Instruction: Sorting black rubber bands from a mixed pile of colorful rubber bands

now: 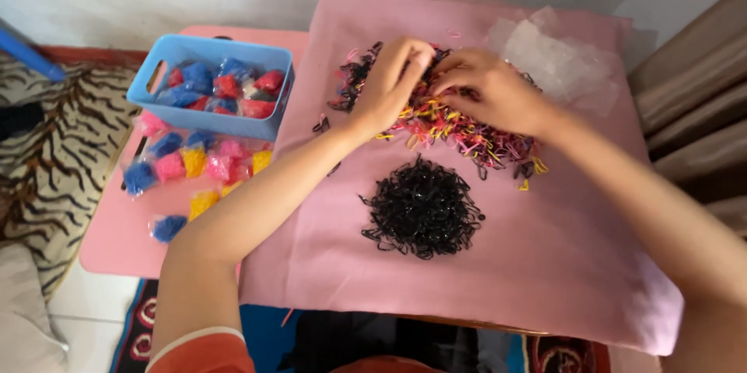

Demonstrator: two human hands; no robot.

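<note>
Fingers of left hand [393, 81] and right hand [486, 89] curled, picking through mixed-colour elastic bands [459, 128]; sorted black bands [422, 208] heaped just below.

Bare pink cloth [560, 248] beside black bands [422, 207]

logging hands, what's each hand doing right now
Left hand: fingers curled, picking in the mixed bands; grip cannot be told.
Right hand: same pile, cannot be told.

One blue basket [187, 101], one pink cloth [545, 248], two heaps of bands: black [422, 208] and mixed-colour [459, 128].
</note>
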